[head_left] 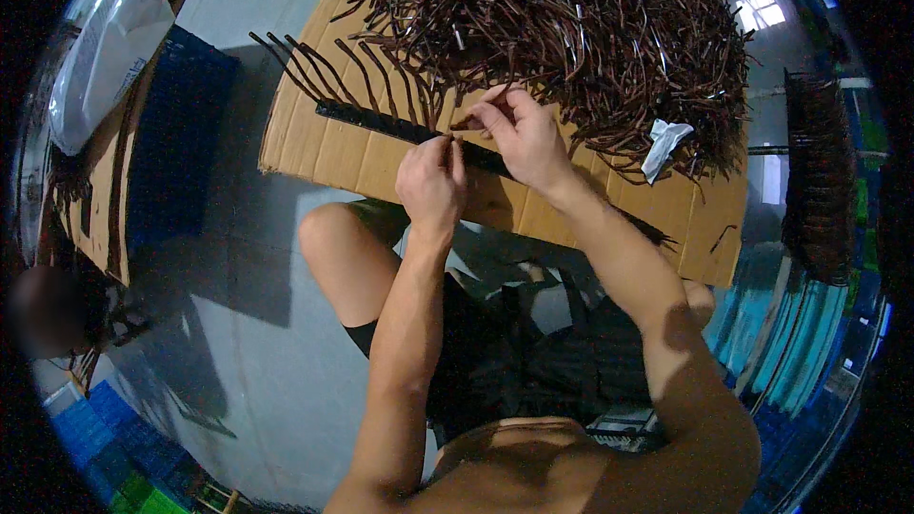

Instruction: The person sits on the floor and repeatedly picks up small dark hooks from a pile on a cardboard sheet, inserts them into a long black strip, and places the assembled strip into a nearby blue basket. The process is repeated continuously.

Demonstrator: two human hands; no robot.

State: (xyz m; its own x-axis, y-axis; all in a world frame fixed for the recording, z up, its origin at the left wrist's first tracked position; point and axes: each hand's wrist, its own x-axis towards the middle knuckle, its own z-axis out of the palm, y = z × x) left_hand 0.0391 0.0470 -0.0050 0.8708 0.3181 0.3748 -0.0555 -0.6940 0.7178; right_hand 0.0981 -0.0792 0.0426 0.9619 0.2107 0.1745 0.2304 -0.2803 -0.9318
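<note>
A long black strip lies across the cardboard before me. Several thin, bent brown stick-like pieces stand out from its left part in a row, slanting away from me. My left hand is closed, thumb and fingers pinched at the strip's near edge, beside the last pieces of the row. Just to its right, my right hand pinches one thin brown piece by the strip, its end pointing toward my left fingertips. My fingers partly hide both the strip and the piece's end.
A large tangled heap of brown pieces covers the far side of the cardboard, with a crumpled white scrap on it. At left stand a blue crate and a clear plastic bag. Another person is at the left edge.
</note>
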